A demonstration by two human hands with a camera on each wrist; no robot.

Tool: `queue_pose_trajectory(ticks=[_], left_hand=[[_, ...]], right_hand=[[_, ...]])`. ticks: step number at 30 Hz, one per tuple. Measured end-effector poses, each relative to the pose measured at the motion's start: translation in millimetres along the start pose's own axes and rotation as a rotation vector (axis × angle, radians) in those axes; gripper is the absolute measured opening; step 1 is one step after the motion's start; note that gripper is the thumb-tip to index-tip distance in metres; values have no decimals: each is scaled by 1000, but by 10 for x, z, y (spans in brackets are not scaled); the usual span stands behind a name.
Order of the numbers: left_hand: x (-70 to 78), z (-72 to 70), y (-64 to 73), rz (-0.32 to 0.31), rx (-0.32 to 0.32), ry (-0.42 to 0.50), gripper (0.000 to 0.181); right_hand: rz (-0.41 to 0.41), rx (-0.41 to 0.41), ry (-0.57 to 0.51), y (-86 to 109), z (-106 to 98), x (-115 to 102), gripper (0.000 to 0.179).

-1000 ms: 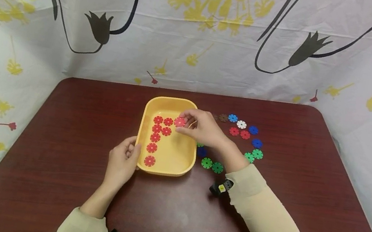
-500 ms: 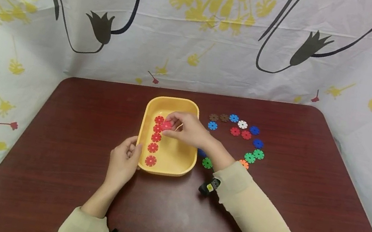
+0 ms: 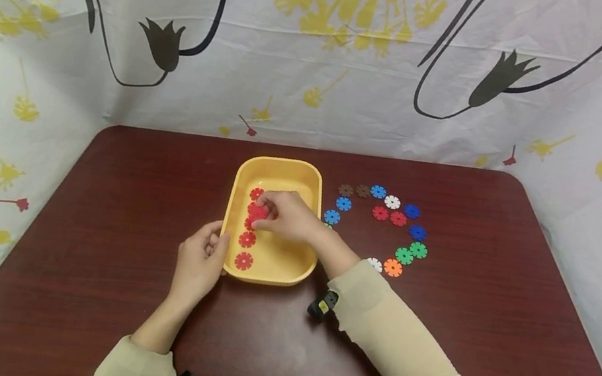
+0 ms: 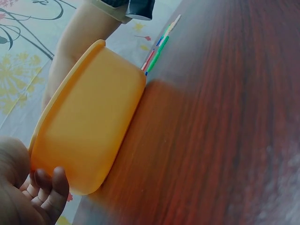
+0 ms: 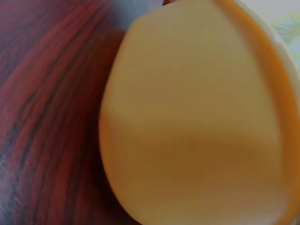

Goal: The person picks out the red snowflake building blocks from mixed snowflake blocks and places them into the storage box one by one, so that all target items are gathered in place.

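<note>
A yellow plastic tray (image 3: 281, 265) stands on the table in the head view. My left hand (image 3: 200, 261) grips its left wall near the front corner, thumb by the rim. The left wrist view shows the left hand's (image 4: 40, 192) fingertips against the outer wall. Inside the tray, my right hand (image 3: 292, 217) pinches a red notched plastic disc (image 3: 258, 211) over the column of red discs (image 3: 247, 240) along the left side. The fingers partly cover that column. Only the tray's outer wall (image 5: 187, 117) fills the right wrist view; the hand is out of it.
To the right of the tray, notched discs in several colours lie in a loose ring on the dark wooden table (image 3: 475, 299), among them an orange disc (image 3: 393, 268) and two red ones inside the ring (image 3: 389, 216). A patterned cloth (image 3: 316, 103) hangs behind the table.
My right hand has moved left and toward me inside the tray with the red disc pinched, from the right of the column to over it. My left hand keeps its grip.
</note>
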State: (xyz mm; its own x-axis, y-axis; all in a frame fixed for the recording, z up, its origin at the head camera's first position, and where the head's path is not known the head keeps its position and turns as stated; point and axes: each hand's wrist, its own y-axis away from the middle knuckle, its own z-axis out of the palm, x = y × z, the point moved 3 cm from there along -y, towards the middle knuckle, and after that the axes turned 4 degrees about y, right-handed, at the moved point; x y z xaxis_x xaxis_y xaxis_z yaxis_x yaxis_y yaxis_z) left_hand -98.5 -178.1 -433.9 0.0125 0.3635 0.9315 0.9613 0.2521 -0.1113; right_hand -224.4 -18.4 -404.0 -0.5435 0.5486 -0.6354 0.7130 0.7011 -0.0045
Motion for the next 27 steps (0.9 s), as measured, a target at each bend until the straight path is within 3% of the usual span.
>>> queue_pose_trajectory(ticks=[11, 16, 21, 27], left_hand=[[0, 1, 11, -8, 9, -6, 33], [16, 5, -13, 2, 12, -7, 33], [3, -4, 4, 2, 15, -11, 32], [3, -20, 34, 13, 8, -23, 32]], right_hand=[[142, -122, 197, 11, 94, -6, 29], [152, -134, 275, 23, 49, -44, 35], [71, -9, 181, 98, -95, -89, 32], [-78, 272, 96, 283, -424, 47, 27]])
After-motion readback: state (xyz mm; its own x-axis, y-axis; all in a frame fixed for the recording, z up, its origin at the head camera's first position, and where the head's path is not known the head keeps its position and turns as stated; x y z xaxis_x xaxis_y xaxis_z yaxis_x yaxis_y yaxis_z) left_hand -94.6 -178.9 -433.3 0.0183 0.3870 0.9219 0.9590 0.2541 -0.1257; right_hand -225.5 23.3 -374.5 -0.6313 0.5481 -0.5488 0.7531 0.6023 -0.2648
